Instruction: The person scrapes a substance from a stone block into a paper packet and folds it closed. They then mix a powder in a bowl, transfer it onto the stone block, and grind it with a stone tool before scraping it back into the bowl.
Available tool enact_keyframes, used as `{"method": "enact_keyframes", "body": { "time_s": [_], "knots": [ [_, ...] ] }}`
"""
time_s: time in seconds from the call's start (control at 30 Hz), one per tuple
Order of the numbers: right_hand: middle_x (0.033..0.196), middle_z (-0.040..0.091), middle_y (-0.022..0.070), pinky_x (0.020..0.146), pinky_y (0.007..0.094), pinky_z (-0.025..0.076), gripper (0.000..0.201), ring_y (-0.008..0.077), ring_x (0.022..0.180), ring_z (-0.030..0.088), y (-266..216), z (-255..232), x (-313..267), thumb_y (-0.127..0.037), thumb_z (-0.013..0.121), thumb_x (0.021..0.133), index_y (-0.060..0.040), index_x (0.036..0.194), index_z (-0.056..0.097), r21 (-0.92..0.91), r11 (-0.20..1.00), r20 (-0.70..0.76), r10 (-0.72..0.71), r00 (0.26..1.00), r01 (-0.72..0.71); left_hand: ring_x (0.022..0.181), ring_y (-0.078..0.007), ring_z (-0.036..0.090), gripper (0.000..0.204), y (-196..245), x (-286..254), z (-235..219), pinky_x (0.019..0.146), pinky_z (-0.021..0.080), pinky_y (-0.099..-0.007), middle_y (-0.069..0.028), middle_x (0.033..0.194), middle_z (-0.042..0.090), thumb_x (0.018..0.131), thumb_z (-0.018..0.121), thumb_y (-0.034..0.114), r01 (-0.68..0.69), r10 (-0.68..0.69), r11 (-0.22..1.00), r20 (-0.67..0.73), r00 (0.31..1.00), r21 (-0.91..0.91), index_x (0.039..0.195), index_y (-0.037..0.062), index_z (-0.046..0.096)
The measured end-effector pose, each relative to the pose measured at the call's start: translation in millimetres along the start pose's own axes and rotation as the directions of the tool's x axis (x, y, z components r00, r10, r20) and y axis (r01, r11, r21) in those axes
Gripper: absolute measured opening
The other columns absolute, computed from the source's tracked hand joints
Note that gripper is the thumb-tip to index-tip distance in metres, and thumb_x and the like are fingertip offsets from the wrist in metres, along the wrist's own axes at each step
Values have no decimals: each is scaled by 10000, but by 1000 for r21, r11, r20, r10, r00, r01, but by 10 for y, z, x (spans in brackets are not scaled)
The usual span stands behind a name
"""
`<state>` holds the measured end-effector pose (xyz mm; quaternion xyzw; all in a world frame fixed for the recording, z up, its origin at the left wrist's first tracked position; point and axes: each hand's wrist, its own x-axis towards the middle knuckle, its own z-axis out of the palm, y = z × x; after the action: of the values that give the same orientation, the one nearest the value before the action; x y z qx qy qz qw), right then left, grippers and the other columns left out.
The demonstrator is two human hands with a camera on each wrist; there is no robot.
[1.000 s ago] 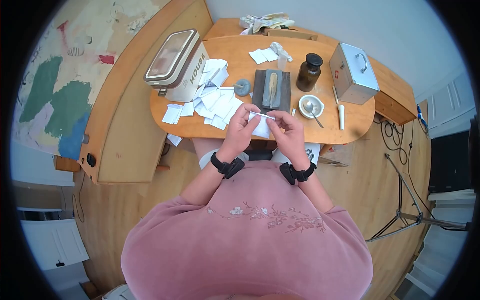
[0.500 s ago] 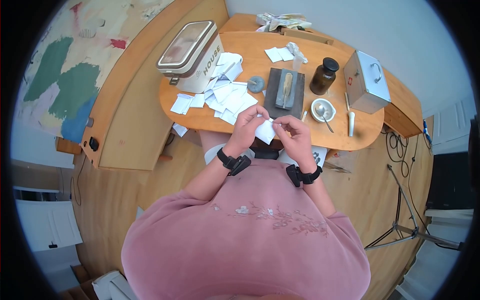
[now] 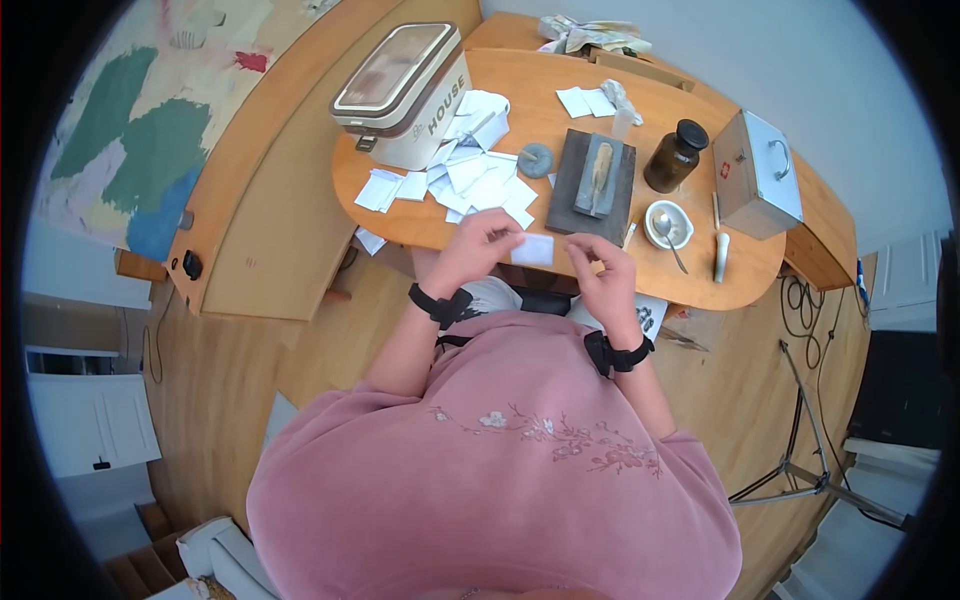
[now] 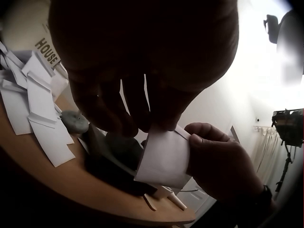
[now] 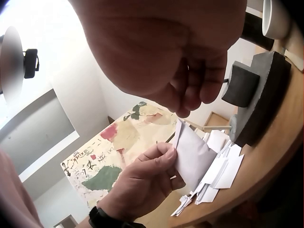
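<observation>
Between the fingers and thumb of my left hand (image 3: pixel 480 245) is a small folded white paper packet (image 3: pixel 533 250), gripped by its left edge over the table's front edge. My right hand (image 3: pixel 605 275) hovers just right of the packet, its fingers loosely bent and a narrow gap showing in the head view. In the right wrist view, the packet (image 5: pixel 192 156) has a folded top edge, with the left thumb pressed on its side. Folded white papers (image 3: pixel 480 180) lie heaped on the table, left of a stone trough grinder (image 3: pixel 600 180) with tan powder in its groove.
Beside the papers are a grey grinding wheel (image 3: pixel 536 159) with a wooden axle and a cream case (image 3: pixel 440 130) marked HOUSE. To the right stand a brown jar (image 3: pixel 675 157), a white mortar (image 3: pixel 668 224) with a spoon, a white pestle (image 3: pixel 721 257) and a metal case (image 3: pixel 757 180).
The right hand has come away from the packet's edge, and the left hand now holds it alone, turned flatter. The head view has shifted, so the table sits further right.
</observation>
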<state>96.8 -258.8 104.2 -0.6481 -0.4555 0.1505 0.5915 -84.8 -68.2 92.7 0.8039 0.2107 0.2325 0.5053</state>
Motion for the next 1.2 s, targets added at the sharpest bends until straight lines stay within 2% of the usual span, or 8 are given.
{"method": "enact_keyframes", "body": {
  "time_s": [0.13,0.2,0.33,0.4,0.77,0.87,0.97,1.2],
  "knots": [
    [924,815,118,787,305,580,158,153,809,720,43,-61,52,-60,771,1044,27,1169,816,33,998,-82,62,995,-60,805,-138,648,104,-210,182,-363,744,517,-300,-58,941,734,1023,813,113,46,-11,992,-282,959,116,1041,10,808],
    [920,820,100,790,302,580,151,136,818,720,21,-90,53,-73,769,1055,31,1157,812,28,996,-90,86,992,-84,828,-190,699,106,-153,338,-567,758,549,-331,-110,991,756,1023,798,84,-20,188,934,-445,876,355,1070,-10,812],
    [914,815,100,789,301,581,152,143,813,723,72,-50,-4,-72,774,1049,32,1154,809,41,995,-44,95,994,-94,860,-251,734,112,-258,681,-808,794,579,-367,-147,1029,762,1026,777,56,-65,290,899,-477,830,434,1095,-26,806],
    [908,809,109,785,304,582,154,154,807,724,56,-37,-14,-70,780,1042,35,1151,808,22,997,-4,71,997,-71,943,-389,748,116,-405,813,-871,874,600,-457,-164,1061,769,1024,738,42,-40,307,852,-436,846,522,1093,-16,812],
    [932,826,100,815,304,585,164,154,850,743,60,-253,54,-86,775,1059,40,1152,823,-25,990,-45,137,990,-138,1089,-387,739,349,-202,1187,-870,964,601,-460,-161,1183,769,941,683,-3,-121,453,679,-283,846,724,1263,52,806],
    [929,825,98,819,306,587,165,157,854,745,42,-276,94,-82,769,1062,43,1153,824,-18,991,-48,134,990,-135,1042,-357,756,295,131,1747,-688,918,602,-435,-164,1105,784,985,705,93,-227,362,779,-124,924,584,1257,45,809],
    [911,796,119,761,320,579,125,175,791,714,64,-287,113,-41,791,1024,30,1123,816,6,996,-81,93,992,-93,1031,-323,778,353,139,2561,-418,908,605,-424,-180,1125,812,1021,738,272,-138,122,858,65,990,495,1274,36,806],
    [918,816,109,792,317,584,143,172,834,739,-17,-465,22,-59,786,1033,43,1125,824,-48,994,-117,96,989,-102,1133,-383,780,601,-969,4234,302,993,606,-470,-218,1212,825,926,859,481,-203,-57,696,335,941,688,1306,18,810]
  ]
}}
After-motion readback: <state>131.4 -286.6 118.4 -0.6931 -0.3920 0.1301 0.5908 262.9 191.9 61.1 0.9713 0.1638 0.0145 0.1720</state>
